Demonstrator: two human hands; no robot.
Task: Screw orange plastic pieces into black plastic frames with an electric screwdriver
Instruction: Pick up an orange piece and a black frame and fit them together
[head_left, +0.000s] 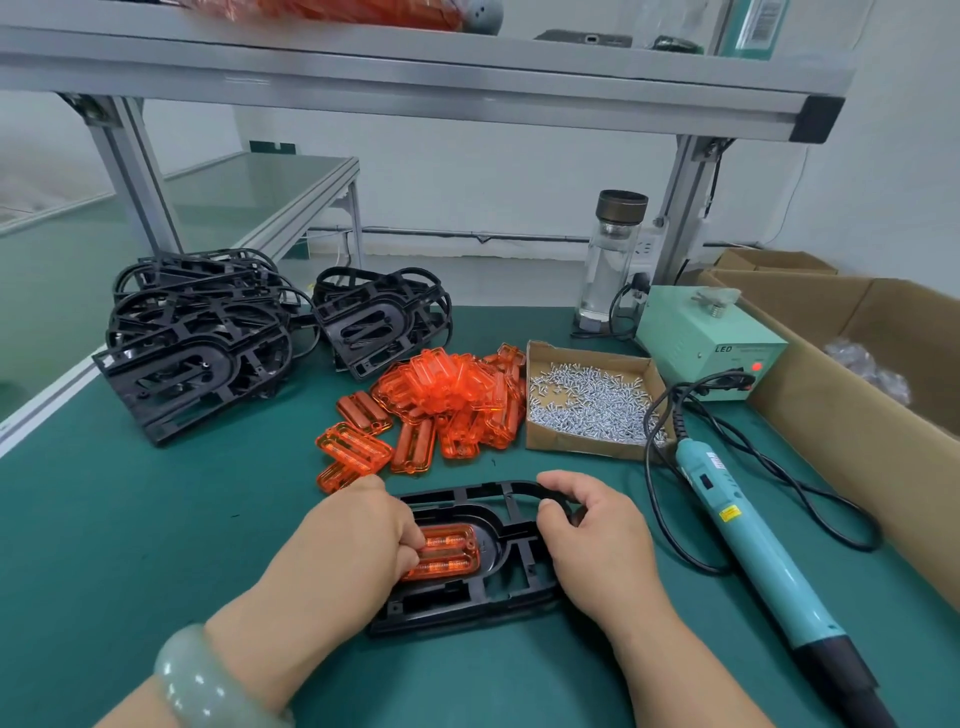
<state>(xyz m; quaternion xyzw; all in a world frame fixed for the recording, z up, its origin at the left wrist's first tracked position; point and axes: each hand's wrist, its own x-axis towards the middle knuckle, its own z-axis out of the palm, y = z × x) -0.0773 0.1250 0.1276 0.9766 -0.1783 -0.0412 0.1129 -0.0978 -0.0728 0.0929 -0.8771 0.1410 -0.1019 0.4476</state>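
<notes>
Head view: orange piece (451, 554) pinched by left hand (358, 540) fingers inside black frame (470, 597); frame loop gripped by right hand (597, 545).

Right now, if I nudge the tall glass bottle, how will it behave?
The glass bottle stands tall and narrow under a bulky cap, so it probably tips easily. It looks like clear glass, so likely fragile.

We saw bright, even light from above; shadows on the mat (156, 519) were faint. The screwdriver (769, 561) carried a soft sheen. The wide lens bowed the shelf (415, 83), whose far top was blurred.
</notes>
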